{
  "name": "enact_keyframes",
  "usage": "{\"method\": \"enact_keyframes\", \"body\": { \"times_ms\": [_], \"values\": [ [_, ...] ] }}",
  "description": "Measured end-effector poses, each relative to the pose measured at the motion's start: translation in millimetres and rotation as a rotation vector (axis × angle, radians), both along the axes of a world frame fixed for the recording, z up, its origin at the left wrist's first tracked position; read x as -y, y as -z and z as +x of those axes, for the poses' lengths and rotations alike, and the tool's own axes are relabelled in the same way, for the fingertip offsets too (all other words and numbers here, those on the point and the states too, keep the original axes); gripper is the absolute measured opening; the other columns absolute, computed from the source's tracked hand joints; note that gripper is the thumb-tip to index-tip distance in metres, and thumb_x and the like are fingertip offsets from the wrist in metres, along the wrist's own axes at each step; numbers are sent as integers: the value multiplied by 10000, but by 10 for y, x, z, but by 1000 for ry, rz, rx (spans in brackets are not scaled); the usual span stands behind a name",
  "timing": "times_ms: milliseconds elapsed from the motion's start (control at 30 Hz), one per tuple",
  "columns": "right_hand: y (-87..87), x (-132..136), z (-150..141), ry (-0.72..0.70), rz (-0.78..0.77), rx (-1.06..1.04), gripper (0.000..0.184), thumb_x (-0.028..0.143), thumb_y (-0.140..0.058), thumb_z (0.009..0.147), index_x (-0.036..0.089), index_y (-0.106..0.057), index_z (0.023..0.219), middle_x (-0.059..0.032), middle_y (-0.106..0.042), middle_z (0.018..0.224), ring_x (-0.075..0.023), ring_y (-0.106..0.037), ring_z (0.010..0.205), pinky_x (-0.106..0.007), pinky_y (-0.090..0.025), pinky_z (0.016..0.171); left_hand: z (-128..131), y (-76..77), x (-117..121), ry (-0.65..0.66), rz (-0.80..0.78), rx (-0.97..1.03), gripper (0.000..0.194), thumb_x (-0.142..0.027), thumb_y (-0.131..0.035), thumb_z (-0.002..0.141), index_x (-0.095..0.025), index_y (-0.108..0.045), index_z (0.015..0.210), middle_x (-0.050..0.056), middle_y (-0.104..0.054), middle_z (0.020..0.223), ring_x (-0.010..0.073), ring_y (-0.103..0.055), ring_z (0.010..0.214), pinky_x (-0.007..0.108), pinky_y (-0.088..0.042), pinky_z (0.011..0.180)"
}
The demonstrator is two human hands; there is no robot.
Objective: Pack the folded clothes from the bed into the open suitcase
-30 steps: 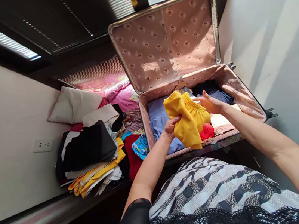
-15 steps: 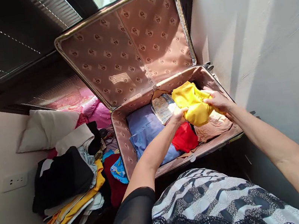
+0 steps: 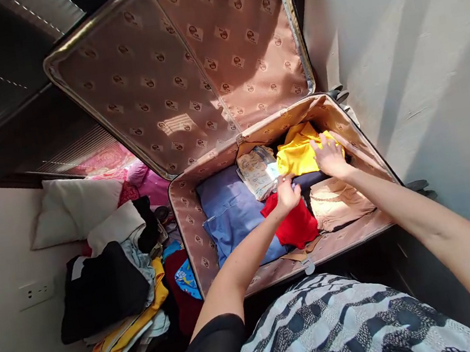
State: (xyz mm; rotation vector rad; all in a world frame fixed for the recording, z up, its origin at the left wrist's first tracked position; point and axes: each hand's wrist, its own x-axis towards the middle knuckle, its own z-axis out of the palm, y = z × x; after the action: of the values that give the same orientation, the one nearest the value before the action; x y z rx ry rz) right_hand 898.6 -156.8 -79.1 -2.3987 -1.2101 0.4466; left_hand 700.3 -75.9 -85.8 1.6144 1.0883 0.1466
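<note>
A folded yellow garment lies in the far right part of the open suitcase. My right hand rests on it, fingers spread and pressed flat. Just above the folded red cloth, my left hand is loosely bent with thumb and fingers apart, and nothing shows in it. Blue folded clothing fills the suitcase's left side. A pale patterned garment sits beside the yellow one. Dark cloth and a peach garment lie nearer me on the right.
The suitcase lid leans back, upright. On the left are a stack of folded clothes, a white pillow and pink bedding. A pale wall runs close along the right side.
The yellow garment, held up between both hands before, now lies in the suitcase. My left hand has let go of it; my right hand has flattened on top. The view has tilted downward.
</note>
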Motion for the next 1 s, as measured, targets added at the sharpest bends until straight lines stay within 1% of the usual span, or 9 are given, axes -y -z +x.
{"method": "enact_keyframes", "body": {
  "times_ms": [67,200,300,433,533,633,700,800,1000],
  "values": [
    [154,151,-93,-23,-258,121,626,197,-470,1033,152,-500,1657,-311,-370,1737,-473,-453,1453,-745,-455,1097,43,-10,-217,161,308,-148,555,-137,-733,924,-180,-669,1474,198,-495,1657,350,-432,1603,482,-315,1369],
    [335,244,-69,-121,-496,256,632,150,-412,1042,187,-525,1662,-299,-431,1673,-452,-484,1405,-593,-492,1052,376,43,-515,305,409,-304,750,-178,-757,968,-200,-489,1668,194,-544,1602,347,-539,1476,453,-424,1279],
    [405,170,43,-169,-510,297,650,135,-462,1003,156,-534,1649,-293,-496,1606,-421,-495,1381,-529,-485,1043,613,119,-545,355,545,-394,746,-209,-722,996,-209,-456,1692,186,-613,1517,376,-561,1406,471,-467,1201],
    [467,62,171,-172,-418,294,862,287,-640,924,117,-376,1727,-283,-459,1661,-418,-455,1396,-507,-469,1074,731,182,-435,299,622,-377,697,-129,-644,991,-161,-488,1669,201,-631,1489,361,-590,1341,471,-476,1174],
    [471,28,251,-128,-401,278,860,305,-632,930,92,-373,1722,-280,-491,1636,-424,-465,1371,-495,-464,1059,642,204,-350,494,568,-316,591,-17,-610,924,-162,-677,1493,167,-694,1355,328,-622,1290,436,-510,1147],
    [389,44,336,-222,-426,271,587,183,-542,948,92,-625,1522,-261,-634,1432,-413,-501,1304,-493,-441,1021,409,218,-335,765,505,-221,420,-47,-616,917,-194,-812,1258,128,-699,1188,301,-650,1180,410,-567,1046],
    [247,101,396,-315,-453,273,433,127,-506,941,96,-748,1299,-252,-683,1282,-402,-526,1248,-490,-427,992,210,202,-379,810,520,-138,393,-80,-596,937,-210,-824,1230,110,-674,1134,275,-649,1117,397,-577,1011],
    [-152,290,488,-443,-403,262,313,120,-561,901,129,-771,1132,-208,-712,1185,-361,-567,1189,-446,-433,963,-96,71,-497,717,614,26,380,-103,-564,954,-195,-806,1231,96,-640,1059,248,-629,1032,393,-581,960],
    [-1239,713,667,-655,-163,152,221,151,-556,934,225,-753,1004,-84,-715,925,-257,-635,907,-336,-448,761,-462,-640,-741,712,830,257,263,-189,-550,1043,-224,-801,1115,97,-687,1039,236,-626,977,383,-568,876]
  ]
}}
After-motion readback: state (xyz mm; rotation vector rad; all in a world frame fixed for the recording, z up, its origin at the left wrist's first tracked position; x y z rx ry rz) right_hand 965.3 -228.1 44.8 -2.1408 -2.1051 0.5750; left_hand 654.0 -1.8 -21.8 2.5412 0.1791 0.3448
